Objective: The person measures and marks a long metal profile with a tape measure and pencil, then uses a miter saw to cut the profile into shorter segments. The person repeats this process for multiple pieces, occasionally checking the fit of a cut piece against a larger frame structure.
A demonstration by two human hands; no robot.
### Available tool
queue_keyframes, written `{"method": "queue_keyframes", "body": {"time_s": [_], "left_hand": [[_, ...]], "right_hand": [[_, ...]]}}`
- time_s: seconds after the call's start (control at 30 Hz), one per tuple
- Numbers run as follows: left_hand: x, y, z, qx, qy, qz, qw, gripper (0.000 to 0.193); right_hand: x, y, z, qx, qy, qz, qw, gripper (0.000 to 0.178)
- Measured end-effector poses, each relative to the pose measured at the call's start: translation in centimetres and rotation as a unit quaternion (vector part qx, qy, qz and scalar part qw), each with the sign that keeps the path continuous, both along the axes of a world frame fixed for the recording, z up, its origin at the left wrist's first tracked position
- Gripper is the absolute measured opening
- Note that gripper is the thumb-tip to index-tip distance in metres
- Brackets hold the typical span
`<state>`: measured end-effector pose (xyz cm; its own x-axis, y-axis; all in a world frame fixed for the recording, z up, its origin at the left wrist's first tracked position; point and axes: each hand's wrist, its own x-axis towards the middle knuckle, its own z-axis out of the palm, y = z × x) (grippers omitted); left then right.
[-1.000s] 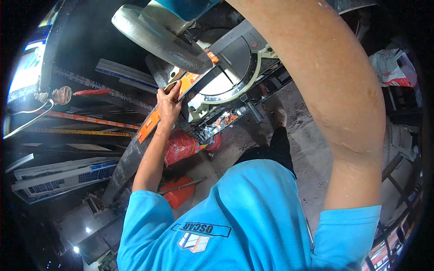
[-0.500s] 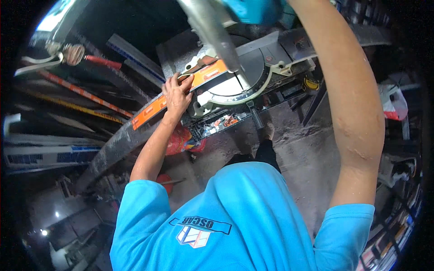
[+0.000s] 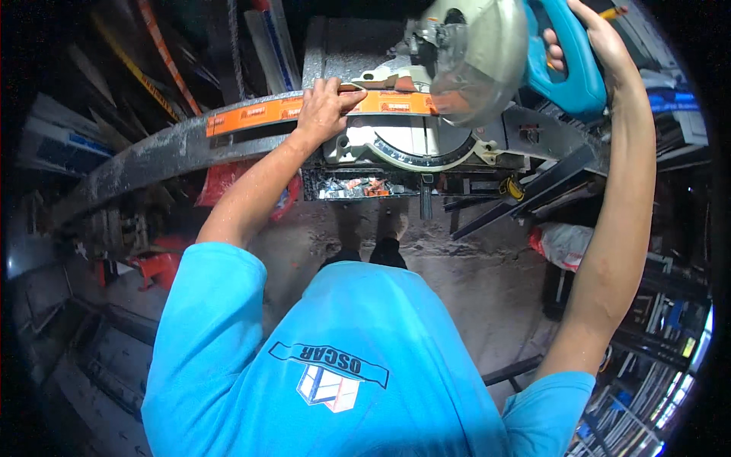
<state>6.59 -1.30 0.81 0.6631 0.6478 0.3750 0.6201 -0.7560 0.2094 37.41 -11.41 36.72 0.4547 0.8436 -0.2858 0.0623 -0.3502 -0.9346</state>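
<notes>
A long strip (image 3: 263, 113), apparently a profile covered in orange printed film, lies across the bed of a mitre saw (image 3: 487, 68). My left hand (image 3: 326, 108) presses on it left of the blade guard, thumb toward the saw and fingers curled over its far edge. My right hand (image 3: 601, 42) is wrapped around the saw's teal handle (image 3: 567, 84). The clear and pale guard (image 3: 476, 87) hangs over the strip's right end and hides the blade. Beneath is the round turntable (image 3: 422, 145) with its curved scale.
Dark metal supports (image 3: 145, 167) extend left of the saw. A tray of scraps (image 3: 358, 187) sits below its front. A yellow tape measure (image 3: 512, 188) is at front right, near a white and red bag (image 3: 563, 244). Long profiles (image 3: 164, 53) lean at far left.
The view has turned and shifted, so the saw sits further right and my right hand on its handle now shows. My left hand stays on the strip.
</notes>
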Motion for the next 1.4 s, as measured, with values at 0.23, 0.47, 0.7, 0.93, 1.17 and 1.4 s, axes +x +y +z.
{"method": "queue_keyframes", "body": {"time_s": [0.23,0.47,0.7,0.93,1.17,1.4], "left_hand": [[-0.1,-0.2,0.2,-0.033,-0.002,0.019,0.999,0.051],[-1.2,0.1,-0.6,-0.032,0.010,0.032,0.999,0.056],[0.0,-0.2,0.5,-0.046,0.007,0.017,0.999,0.053],[-0.1,0.0,-0.1,-0.043,0.001,0.014,0.999,0.057],[-0.2,0.0,-0.3,-0.037,0.000,0.012,0.999,0.054],[-0.1,0.2,-0.7,-0.030,0.008,0.011,0.999,0.055]], "right_hand": [[0.3,0.4,0.2,-0.004,0.019,-0.011,1.000,0.054],[1.2,-1.2,-4.8,-0.023,-0.140,0.022,0.990,0.065],[0.7,-6.4,-8.9,0.039,-0.133,0.001,0.990,0.068],[-0.4,-7.6,-10.9,0.084,-0.131,-0.025,0.988,0.064],[-0.6,-8.2,-11.4,0.083,-0.144,-0.024,0.986,0.063],[-0.5,-8.6,-12.2,0.090,-0.134,-0.021,0.987,0.061]]}}
